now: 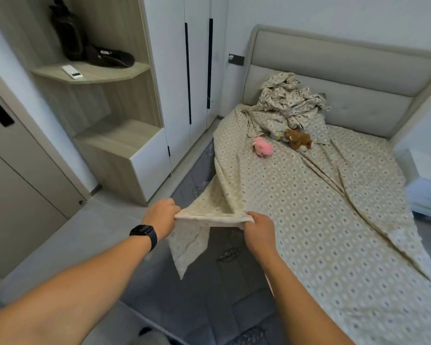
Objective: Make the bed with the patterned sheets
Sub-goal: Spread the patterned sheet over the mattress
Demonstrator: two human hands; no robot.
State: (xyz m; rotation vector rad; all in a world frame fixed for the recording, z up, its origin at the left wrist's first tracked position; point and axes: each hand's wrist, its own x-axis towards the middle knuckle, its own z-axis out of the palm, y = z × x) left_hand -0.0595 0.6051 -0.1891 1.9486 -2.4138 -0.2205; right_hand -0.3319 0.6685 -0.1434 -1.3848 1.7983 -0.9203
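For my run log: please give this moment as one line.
step: spreading sheet | left hand: grips patterned sheet edge | right hand: grips same edge | mattress: partly uncovered

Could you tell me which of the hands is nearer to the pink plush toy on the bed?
Right. The right hand grips the sheet edge below the pink plush toy; the left hand grips the same edge farther out, over the bed's side.

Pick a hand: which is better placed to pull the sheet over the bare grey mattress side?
Left hand, probably: it grips the beige patterned sheet edge nearest the uncovered grey mattress.
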